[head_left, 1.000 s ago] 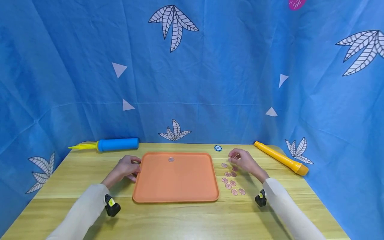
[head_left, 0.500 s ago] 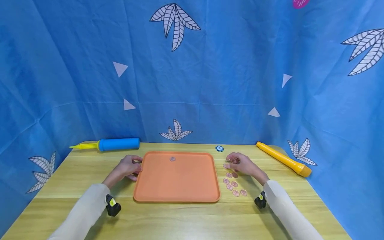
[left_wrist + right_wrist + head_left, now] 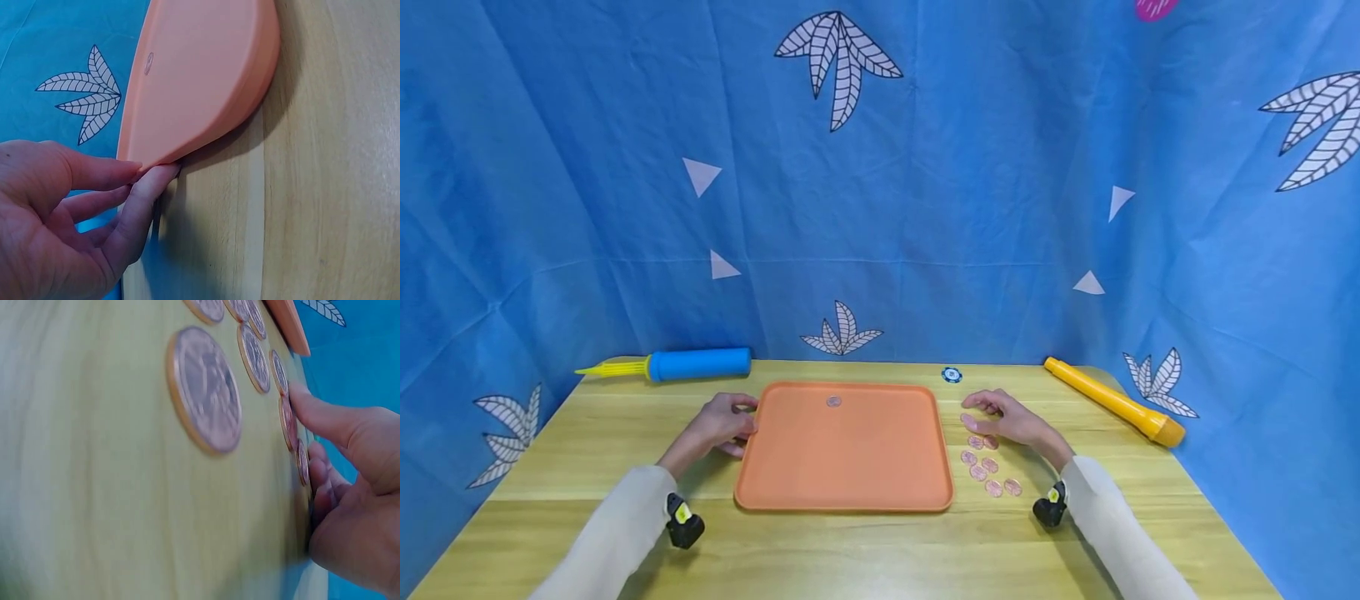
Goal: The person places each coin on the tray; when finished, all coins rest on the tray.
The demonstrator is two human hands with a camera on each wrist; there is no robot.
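On the left, my left hand (image 3: pixel 721 423) pinches the left edge of an orange tray (image 3: pixel 850 467), thumb and a finger on its rim in the left wrist view. One coin (image 3: pixel 833 402) lies on the tray near its far edge. To the tray's right, my right hand (image 3: pixel 1009 417) is low over a loose group of copper-coloured coins (image 3: pixel 977 472). Its thumb is at a coin (image 3: pixel 967 421) at the far end of the group. In the right wrist view the fingers (image 3: pixel 322 481) are bent near the table beside several coins, and nothing is visibly gripped.
A blue and white poker chip (image 3: pixel 952 375) lies beyond the coins. At the back left is a blue balloon pump (image 3: pixel 700 364) with a yellow nozzle. An orange-yellow microphone (image 3: pixel 1112 402) lies at the right. Blue cloth (image 3: pixel 910 200) hangs behind the table.
My right hand has come down and slightly toward me, onto the far end of the coin group. The left hand keeps its hold on the tray. The whole view has shifted slightly.
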